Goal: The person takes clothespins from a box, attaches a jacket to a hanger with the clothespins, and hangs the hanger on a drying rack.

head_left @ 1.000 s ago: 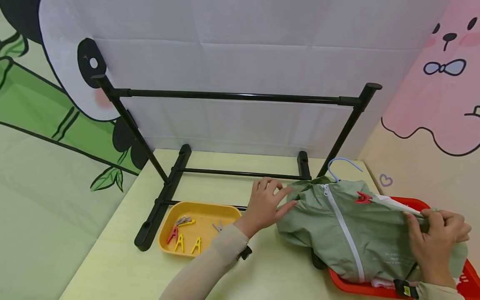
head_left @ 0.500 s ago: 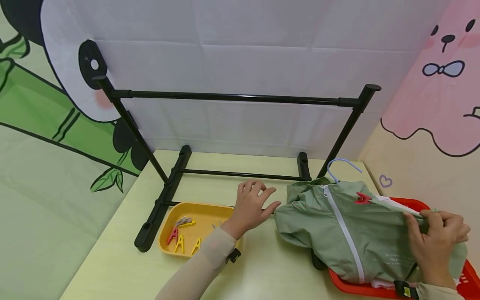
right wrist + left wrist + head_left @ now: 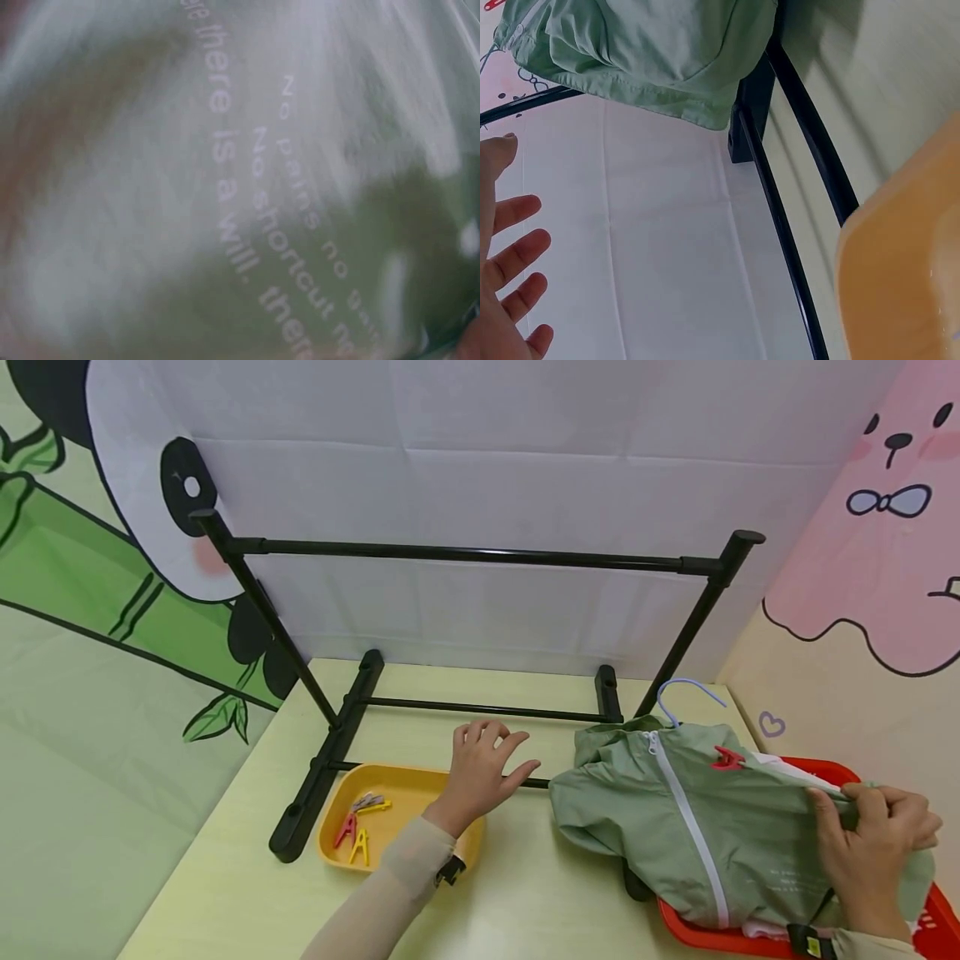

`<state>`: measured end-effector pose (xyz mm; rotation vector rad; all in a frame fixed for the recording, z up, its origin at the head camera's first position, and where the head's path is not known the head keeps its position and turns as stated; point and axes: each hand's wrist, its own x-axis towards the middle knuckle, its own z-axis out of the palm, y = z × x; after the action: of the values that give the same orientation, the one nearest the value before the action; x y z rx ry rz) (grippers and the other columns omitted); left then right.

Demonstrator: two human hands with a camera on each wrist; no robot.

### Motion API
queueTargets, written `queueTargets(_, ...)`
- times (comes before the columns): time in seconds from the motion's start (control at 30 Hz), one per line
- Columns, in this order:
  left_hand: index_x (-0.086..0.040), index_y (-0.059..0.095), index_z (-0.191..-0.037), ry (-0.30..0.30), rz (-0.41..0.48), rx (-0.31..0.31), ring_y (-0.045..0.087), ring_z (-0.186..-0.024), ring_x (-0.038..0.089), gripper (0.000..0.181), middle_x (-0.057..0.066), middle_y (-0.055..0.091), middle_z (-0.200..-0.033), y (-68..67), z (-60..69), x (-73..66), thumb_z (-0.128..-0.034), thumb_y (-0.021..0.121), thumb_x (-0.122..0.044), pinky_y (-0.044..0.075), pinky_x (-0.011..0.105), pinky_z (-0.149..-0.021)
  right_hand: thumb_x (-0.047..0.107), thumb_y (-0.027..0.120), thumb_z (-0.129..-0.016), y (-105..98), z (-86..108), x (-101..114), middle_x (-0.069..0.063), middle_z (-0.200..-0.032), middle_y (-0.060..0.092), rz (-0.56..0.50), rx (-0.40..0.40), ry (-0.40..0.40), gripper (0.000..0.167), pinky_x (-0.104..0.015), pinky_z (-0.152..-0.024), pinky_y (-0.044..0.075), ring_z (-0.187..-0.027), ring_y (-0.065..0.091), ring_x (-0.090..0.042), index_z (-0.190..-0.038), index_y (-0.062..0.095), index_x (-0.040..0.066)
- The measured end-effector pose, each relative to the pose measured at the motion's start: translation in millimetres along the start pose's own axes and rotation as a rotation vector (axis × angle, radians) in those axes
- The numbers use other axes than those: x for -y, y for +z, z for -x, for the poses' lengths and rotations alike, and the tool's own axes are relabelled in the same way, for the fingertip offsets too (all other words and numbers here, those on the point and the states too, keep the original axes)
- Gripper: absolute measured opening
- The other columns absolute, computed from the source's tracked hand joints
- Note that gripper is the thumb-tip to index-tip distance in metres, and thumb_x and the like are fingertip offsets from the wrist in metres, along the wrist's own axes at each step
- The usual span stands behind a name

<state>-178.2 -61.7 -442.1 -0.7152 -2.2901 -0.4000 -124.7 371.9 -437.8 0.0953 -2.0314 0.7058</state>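
Observation:
A green garment (image 3: 757, 827) with a white zipper lies over the red basket (image 3: 678, 927), a blue hanger hook (image 3: 678, 693) standing out at its neck. One red clip (image 3: 727, 758) grips its upper edge. My right hand (image 3: 873, 843) pinches the garment's edge at the far right. With fingers spread and nothing in it, my left hand (image 3: 480, 772) hovers by the right part of the yellow tray (image 3: 420, 781). In the left wrist view the left hand's fingers (image 3: 521, 255) are apart, away from the garment (image 3: 660, 52). Printed green cloth (image 3: 225, 225) fills the right wrist view.
A black rack stands behind, its top bar (image 3: 465, 554) across the middle and its left foot (image 3: 288, 839) beside the tray. Yellow, red and grey clips lie in the tray, including a yellow clip (image 3: 360, 846). White cloth in the basket shows past the garment.
My left hand has moved left, away from the garment's left side, to over the tray's right part. The right hand keeps its pinch on the garment, which has hardly moved.

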Motion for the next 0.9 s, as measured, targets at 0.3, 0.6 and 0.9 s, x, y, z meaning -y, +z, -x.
queueTargets(0.3, -0.014, 0.071, -0.113, -0.021, -0.036, 0.043, 0.052, -0.102, 0.030, 0.040, 0.004, 0.056, -0.096, -3.9, 8.3, 12.2, -0.0855, 0.076, -0.042, 0.039, 0.051, -0.085, 0.074, 0.047, -0.088, -1.9, 0.9, 1.6, -0.034, -0.099, 0.032, 0.022, 0.024, 0.031, 0.087, -0.050, -0.091, 0.006, -0.103, 0.030, -0.027, -0.093, 0.049, -0.013)
queueTargets(0.6, -0.014, 0.068, -0.120, -0.061, -0.066, 0.126, 0.050, -0.106, 0.031, 0.045, 0.005, 0.056, -0.099, -13.3, 14.8, 25.3, -0.0868, 0.074, -0.043, 0.037, 0.053, -0.086, 0.073, 0.047, -0.089, -1.5, 0.1, 3.0, -0.035, -0.102, 0.032, 0.020, 0.030, 0.036, 0.085, -0.054, -0.091, 0.007, -0.104, 0.024, -0.060, -0.094, 0.048, -0.013)
queueTargets(0.9, -0.014, 0.065, -0.126, -0.085, -0.067, 0.231, 0.048, -0.108, 0.031, 0.050, 0.006, 0.057, -0.104, -18.8, 21.6, 32.1, -0.0879, 0.073, -0.045, 0.037, 0.053, -0.088, 0.072, 0.049, -0.089, -1.6, 0.2, 2.1, -0.034, -0.101, 0.033, 0.013, 0.009, 0.021, 0.084, -0.051, -0.090, 0.008, -0.106, 0.029, -0.023, -0.093, 0.049, -0.012)
